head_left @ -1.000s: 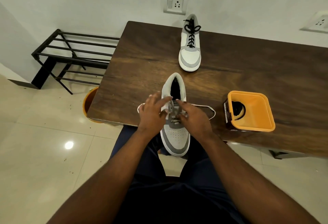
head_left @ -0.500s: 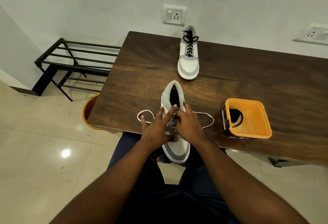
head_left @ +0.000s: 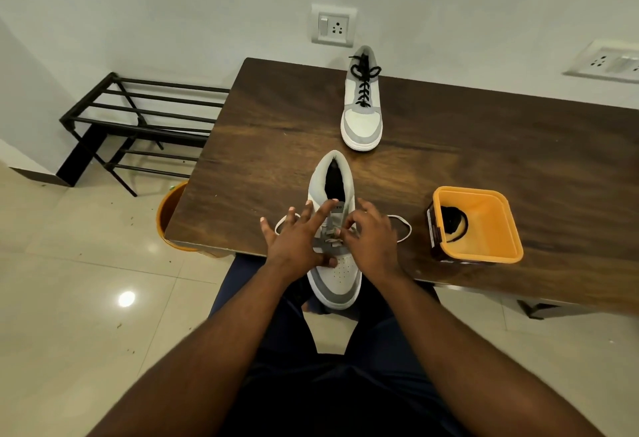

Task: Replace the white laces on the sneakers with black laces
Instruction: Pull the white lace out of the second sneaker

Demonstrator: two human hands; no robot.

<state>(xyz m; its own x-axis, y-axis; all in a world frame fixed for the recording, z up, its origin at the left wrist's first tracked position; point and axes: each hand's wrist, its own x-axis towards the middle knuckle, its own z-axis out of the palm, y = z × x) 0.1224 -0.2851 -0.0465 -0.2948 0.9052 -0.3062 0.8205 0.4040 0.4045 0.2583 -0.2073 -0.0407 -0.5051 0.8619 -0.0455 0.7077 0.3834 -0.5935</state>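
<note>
A white and grey sneaker (head_left: 337, 281) lies at the table's front edge, its toe toward me and past the edge. Its white lace (head_left: 403, 225) trails out in loops on both sides. My left hand (head_left: 297, 239) rests on the sneaker's left side with fingers spread straight and the thumb across the toe box. My right hand (head_left: 370, 236) has its fingers curled and pinches the white lace at the eyelets. A second sneaker (head_left: 362, 115), laced in black, stands at the table's far edge. A black lace (head_left: 453, 225) lies coiled in the orange tub (head_left: 494, 229).
The brown wooden table (head_left: 484, 146) stands against a white wall with two socket plates. An orange bin (head_left: 169, 218) sits on the tiled floor under the table's left corner. A black metal rack (head_left: 145, 125) stands to the left. My dark-trousered legs are below.
My left hand has spread its fingers wider over the sneaker. My right hand's fingers have curled in on the lace at the eyelets. The camera has tilted, shifting the scene down.
</note>
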